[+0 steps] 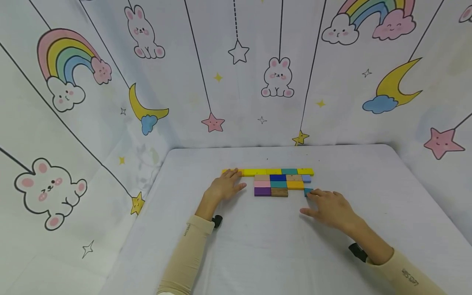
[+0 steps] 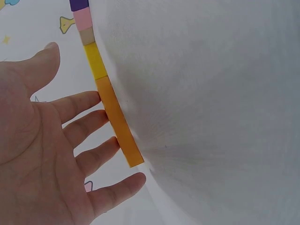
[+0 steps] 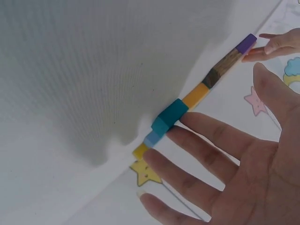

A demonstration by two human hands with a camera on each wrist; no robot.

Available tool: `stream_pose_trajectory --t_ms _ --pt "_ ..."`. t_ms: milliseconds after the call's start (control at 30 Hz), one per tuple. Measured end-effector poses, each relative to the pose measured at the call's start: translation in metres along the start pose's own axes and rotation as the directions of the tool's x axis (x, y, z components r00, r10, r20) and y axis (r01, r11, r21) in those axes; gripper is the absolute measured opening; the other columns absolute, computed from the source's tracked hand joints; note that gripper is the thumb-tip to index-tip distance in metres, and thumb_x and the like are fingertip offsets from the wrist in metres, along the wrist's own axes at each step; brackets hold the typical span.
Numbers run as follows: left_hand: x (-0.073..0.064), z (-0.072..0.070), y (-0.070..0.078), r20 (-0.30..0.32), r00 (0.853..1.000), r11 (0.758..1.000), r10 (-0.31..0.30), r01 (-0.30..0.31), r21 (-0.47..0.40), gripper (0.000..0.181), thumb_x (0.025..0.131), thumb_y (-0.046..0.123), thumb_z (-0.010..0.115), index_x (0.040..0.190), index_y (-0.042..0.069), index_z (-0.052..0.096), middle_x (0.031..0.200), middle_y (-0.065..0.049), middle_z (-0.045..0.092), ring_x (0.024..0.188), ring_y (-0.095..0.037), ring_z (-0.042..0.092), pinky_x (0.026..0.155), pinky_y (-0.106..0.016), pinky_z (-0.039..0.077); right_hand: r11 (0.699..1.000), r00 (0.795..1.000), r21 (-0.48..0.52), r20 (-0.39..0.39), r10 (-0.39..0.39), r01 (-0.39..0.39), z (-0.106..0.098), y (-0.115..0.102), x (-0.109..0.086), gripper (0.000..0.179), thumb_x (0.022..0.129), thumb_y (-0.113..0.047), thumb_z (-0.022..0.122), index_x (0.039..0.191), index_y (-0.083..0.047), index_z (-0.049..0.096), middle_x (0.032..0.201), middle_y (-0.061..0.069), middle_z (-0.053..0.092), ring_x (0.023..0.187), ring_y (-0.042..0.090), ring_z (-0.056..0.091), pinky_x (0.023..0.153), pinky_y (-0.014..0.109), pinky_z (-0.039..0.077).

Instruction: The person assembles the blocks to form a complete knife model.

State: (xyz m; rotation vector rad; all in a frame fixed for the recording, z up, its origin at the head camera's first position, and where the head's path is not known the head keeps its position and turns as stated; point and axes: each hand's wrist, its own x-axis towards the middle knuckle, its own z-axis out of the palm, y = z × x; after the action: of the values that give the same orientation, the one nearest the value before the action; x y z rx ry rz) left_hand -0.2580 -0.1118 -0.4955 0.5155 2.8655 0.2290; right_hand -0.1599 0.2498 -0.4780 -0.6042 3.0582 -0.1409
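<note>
My left hand lies at the left end of a long row of yellow blocks. In the left wrist view its spread, fairly straight fingers touch the side of an orange block, with the thumb held apart. My right hand is at the lower right of the block layout. Its extended fingertips touch a teal block, also seen in the right wrist view as a teal block; the right thumb stands away from it. In the head view, fingers partly cover both touched blocks.
Below the yellow row, shorter rows hold a dark blue block, a pink block, a purple block and a brown wooden block. A gap separates the brown block from the teal one. White cloth covers the table.
</note>
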Motion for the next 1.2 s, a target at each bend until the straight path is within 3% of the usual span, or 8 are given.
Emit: stream_pose_trajectory --t_ms 467,1200 --pt "-0.002 -0.003 0.001 -0.006 1.000 1.000 0.006 -0.006 -0.009 0.070 0.108 0.058 0.044 0.164 0.016 0.037 0.172 -0.007 0.027 0.158 -0.031 0.023 0.122 -0.056 0.033 0.999 1.000 0.032 -0.021 -0.016 0.017 -0.001 -0.009 -0.002 0.065 0.092 -0.053 0.076 0.131 -0.001 0.071 0.133 0.021 0.068 0.120 0.047 0.064 0.101 0.070 0.048" --pt "-0.002 -0.002 0.001 -0.002 1.000 1.000 -0.004 0.004 -0.006 0.070 0.108 0.058 0.043 0.164 0.018 0.035 0.172 -0.006 0.025 0.159 -0.030 0.022 0.123 -0.055 0.032 0.999 0.999 0.005 -0.010 -0.049 0.049 0.003 -0.018 0.009 0.065 0.093 -0.055 0.074 0.134 -0.005 0.071 0.135 0.018 0.067 0.125 0.044 0.062 0.103 0.070 0.046"
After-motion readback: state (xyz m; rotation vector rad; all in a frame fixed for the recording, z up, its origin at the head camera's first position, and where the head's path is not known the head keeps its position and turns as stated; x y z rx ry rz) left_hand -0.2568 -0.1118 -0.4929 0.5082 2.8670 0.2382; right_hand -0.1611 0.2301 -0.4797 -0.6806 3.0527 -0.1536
